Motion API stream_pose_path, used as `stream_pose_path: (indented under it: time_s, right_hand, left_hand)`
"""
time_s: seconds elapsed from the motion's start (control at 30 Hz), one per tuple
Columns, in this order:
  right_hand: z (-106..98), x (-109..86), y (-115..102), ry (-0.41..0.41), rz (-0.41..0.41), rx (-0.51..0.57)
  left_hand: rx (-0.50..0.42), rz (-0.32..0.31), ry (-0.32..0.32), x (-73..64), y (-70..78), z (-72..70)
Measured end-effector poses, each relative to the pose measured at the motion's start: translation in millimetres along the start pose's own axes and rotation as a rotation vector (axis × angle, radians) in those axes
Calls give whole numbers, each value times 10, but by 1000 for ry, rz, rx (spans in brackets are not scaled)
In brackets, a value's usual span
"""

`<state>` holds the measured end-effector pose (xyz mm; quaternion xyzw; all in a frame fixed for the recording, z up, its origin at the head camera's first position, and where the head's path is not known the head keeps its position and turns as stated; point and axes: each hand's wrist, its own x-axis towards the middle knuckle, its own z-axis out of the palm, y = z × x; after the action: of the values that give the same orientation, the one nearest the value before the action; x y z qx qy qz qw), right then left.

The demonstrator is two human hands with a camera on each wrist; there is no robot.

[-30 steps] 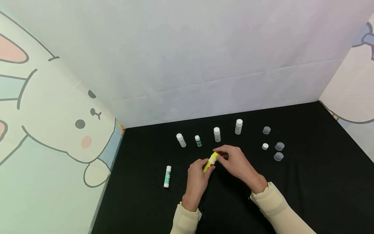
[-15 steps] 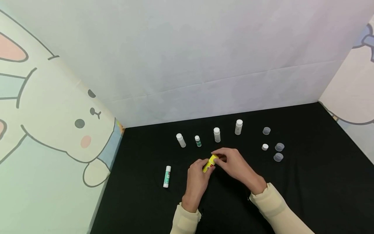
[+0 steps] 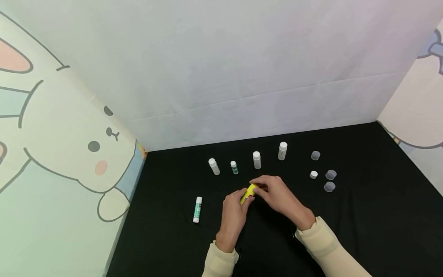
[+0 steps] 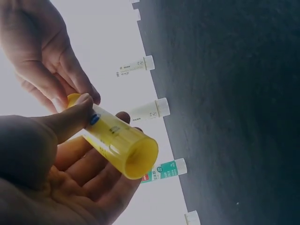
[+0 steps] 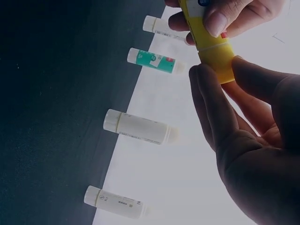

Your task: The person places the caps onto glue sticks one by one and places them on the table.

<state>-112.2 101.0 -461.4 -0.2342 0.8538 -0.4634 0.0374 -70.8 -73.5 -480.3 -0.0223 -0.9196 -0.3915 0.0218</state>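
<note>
Between thumb and fingers my left hand [image 3: 232, 217] holds the body of a yellow glue stick [image 3: 247, 195], tilted above the black table. My right hand [image 3: 281, 197] pinches the yellow cap [image 5: 216, 64] at its upper end. In the right wrist view the cap sits against the body, with only a thin line between them. The left wrist view shows the hollow bottom end of the yellow glue stick [image 4: 133, 157] facing the camera. Left of my left hand, a green and white glue stick [image 3: 197, 209] is on the cloth.
Beyond my hands stand a white tube [image 3: 214, 167], a small green glue stick [image 3: 234, 167] and two more white tubes, one [image 3: 257, 160] nearer and one [image 3: 282, 151] farther right. At right are a white cap [image 3: 313, 175] and clear cups [image 3: 330, 175] on the black cloth [image 3: 373, 215].
My right hand has brought the yellow cap down toward the left hand. The white band seen between cap and body a second ago is now covered. Over the last half second the hands barely move.
</note>
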Motion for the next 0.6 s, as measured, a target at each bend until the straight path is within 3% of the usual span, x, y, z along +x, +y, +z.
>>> stream_pose_path:
  time_s: [0.6]
  right_hand:
    - [54,13,-53,1,-32,-33]
  left_hand:
    - [61,9,32,-31,-7,-35]
